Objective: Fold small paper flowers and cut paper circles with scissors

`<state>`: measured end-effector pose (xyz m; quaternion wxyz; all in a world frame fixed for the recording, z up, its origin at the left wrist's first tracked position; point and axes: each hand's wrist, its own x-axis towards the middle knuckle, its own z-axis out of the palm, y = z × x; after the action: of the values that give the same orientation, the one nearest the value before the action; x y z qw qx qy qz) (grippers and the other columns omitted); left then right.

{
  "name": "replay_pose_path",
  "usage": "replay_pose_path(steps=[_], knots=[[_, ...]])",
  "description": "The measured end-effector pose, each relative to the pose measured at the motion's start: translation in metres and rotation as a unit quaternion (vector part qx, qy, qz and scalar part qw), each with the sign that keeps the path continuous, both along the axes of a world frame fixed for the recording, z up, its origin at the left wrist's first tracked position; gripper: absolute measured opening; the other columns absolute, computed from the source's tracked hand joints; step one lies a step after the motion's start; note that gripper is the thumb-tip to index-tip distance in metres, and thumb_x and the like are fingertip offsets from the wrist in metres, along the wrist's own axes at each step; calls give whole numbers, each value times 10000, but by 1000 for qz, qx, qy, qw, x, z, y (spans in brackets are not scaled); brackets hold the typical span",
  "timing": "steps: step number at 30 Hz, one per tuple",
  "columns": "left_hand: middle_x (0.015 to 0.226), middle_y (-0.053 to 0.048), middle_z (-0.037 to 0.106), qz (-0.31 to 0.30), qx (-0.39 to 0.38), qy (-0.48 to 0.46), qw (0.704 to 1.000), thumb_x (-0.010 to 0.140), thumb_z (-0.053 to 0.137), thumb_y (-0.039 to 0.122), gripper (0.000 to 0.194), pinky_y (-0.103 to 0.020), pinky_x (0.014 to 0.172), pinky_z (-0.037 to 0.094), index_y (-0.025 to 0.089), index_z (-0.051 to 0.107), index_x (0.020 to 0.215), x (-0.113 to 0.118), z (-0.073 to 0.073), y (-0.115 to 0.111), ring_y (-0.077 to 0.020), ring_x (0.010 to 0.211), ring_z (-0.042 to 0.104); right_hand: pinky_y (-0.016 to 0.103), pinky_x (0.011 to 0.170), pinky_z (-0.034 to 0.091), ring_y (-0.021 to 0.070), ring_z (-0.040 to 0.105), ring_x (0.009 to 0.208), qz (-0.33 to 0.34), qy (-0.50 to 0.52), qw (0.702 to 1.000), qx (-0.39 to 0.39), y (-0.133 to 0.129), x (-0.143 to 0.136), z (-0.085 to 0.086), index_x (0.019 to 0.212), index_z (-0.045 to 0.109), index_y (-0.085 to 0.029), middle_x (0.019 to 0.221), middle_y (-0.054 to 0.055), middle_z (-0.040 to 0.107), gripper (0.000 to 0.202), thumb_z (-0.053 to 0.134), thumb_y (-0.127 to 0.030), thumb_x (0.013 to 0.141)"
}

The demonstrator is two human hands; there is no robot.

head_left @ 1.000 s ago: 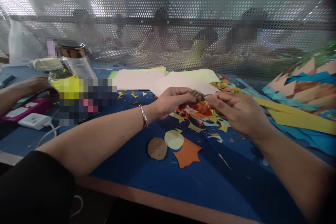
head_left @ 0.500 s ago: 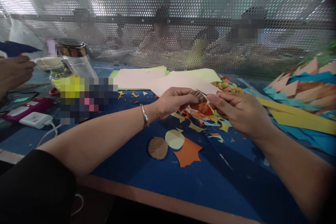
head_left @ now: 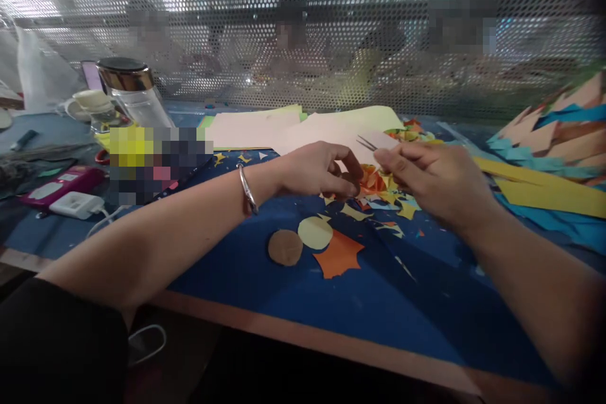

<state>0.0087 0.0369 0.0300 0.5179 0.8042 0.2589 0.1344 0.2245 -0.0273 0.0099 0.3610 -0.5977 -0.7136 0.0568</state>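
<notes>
My left hand (head_left: 326, 170) has its fingers curled together, with a small piece of brown paper (head_left: 348, 177) mostly hidden between them. In my right hand (head_left: 421, 170) is a pair of thin metal tweezers (head_left: 367, 142), pinched near the back end, tips apart and pointing up-left. Just beyond my left fingertips lies a heap of orange and yellow paper scraps (head_left: 374, 180). Nearer me on the blue table lie a brown paper disc (head_left: 285, 247), a pale yellow disc (head_left: 315, 233) and an orange jagged paper piece (head_left: 338, 255).
Pale paper sheets (head_left: 258, 129) lie at the back, below a perforated metal screen (head_left: 331, 25). A glass bottle (head_left: 137, 98), a magenta device (head_left: 61, 189) and a white plug (head_left: 78, 204) stand left. Folded paper pieces (head_left: 534, 139) and yellow strips (head_left: 549, 196) lie right.
My left fingers have turned down and away from the tweezers, so the brown paper is more hidden. The tweezer tips now show apart. Another person's hand at far left has gone from view.
</notes>
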Motion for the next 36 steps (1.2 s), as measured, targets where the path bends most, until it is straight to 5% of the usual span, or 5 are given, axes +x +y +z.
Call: replay_pose_path(steps=[5, 12, 20, 28, 36], knots=[[822, -48, 712, -56, 102, 128, 985, 787, 719, 261, 357, -275, 660, 432, 125, 643, 1108, -21, 13, -11, -148, 725, 635, 311, 490, 300, 140, 436, 458, -7, -64, 998, -13, -2, -9, 1, 655, 629, -222, 469, 1, 491, 636, 471, -800, 869], [1152, -113, 650, -68, 245, 226, 940, 756, 737, 384, 526, -305, 745, 442, 152, 655, 1220, -46, 5, -22, -178, 843, 607, 303, 508, 298, 149, 489, 485, 31, -141, 988, -52, -2, -17, -11, 666, 582, -220, 549, 27, 576, 567, 455, -713, 913], [1077, -106, 631, -63, 295, 200, 932, 791, 667, 306, 361, -303, 729, 442, 127, 680, 1105, -41, -4, -24, -167, 815, 576, 309, 516, 291, 161, 481, 476, 41, -191, 974, -118, -6, -21, -11, 639, 521, -230, 530, 26, 541, 644, 357, -797, 898], [1139, -124, 645, 42, 346, 246, 904, 825, 580, 305, 383, -318, 693, 414, 133, 645, 1161, -53, 5, -19, -186, 822, 595, 323, 563, 300, 197, 538, 565, 40, -226, 960, -164, -5, -22, -13, 682, 555, -224, 591, 49, 593, 706, 300, -857, 861], [1073, -103, 645, -20, 338, 223, 914, 863, 565, 352, 277, -336, 743, 436, 161, 633, 1053, -38, -12, -37, -227, 939, 609, 335, 597, 318, 234, 581, 666, 19, -279, 936, -212, -7, -28, -14, 794, 565, -229, 735, 77, 658, 518, 387, -700, 919]])
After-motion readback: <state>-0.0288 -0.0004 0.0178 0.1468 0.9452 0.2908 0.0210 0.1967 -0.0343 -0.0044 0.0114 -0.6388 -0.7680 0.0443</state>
